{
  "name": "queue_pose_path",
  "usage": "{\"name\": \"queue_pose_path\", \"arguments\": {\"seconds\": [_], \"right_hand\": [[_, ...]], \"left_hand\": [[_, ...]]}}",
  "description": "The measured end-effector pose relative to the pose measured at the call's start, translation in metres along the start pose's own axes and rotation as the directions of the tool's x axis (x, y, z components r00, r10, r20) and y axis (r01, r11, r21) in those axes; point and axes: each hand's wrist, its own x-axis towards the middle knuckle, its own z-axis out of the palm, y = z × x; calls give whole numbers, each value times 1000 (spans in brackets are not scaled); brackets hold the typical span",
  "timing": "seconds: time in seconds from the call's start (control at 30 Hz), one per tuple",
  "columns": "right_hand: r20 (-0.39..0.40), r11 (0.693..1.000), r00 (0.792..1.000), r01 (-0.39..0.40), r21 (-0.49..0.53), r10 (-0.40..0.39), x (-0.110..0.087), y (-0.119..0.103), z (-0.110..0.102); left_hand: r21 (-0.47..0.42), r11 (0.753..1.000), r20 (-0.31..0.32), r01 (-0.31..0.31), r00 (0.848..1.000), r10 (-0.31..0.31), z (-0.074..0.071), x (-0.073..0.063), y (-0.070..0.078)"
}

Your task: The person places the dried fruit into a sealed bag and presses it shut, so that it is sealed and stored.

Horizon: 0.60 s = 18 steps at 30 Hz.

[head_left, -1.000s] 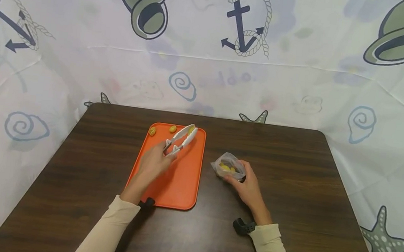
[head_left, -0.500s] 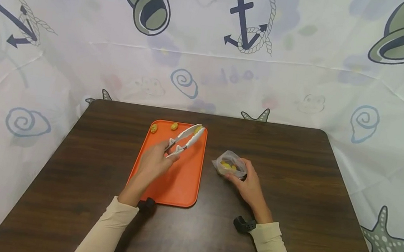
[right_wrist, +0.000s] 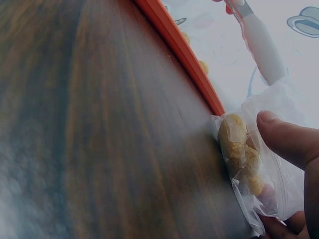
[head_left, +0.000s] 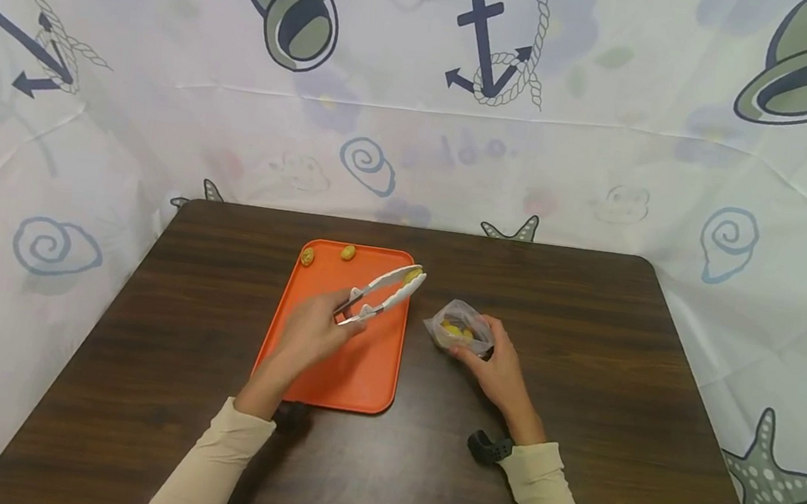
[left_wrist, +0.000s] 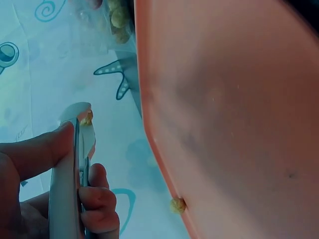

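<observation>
- Tongs (head_left: pixel 395 295) are in your left hand (head_left: pixel 314 329), thumb on one arm and fingers curled round the other.
- Between the tong tips you have one yellowish-brown lump (head_left: pixel 412 275), raised over the tray's edge at about 2 o'clock from the tray's middle.
- Orange tray (head_left: pixel 358 373) lies under that hand; you have one small piece (head_left: pixel 307 257) on it at 11 o'clock and a second piece (head_left: pixel 348 253) at 12.
- Your right hand (head_left: pixel 497 377) grips a clear plastic bag (head_left: pixel 474 341) between thumb and fingers, at 3 o'clock from the tray, just beside it. Its mouth gapes upward, with several yellowish lumps (right_wrist: pixel 232 137) inside.
- Dark wooden table (head_left: pixel 583 392) spreads beneath your hands; at 12 o'clock beyond it hangs a pale sheet (head_left: pixel 414 169) printed with anchors and shells.
</observation>
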Motion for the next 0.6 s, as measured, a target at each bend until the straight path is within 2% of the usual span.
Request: {"name": "queue_pose_path", "arguments": {"seconds": [0.6], "right_hand": [[0, 1000, 1000, 2, 5, -2, -1, -3, 0]], "left_hand": [[-21, 998, 46, -59, 997, 60, 9, -7, 9]]}}
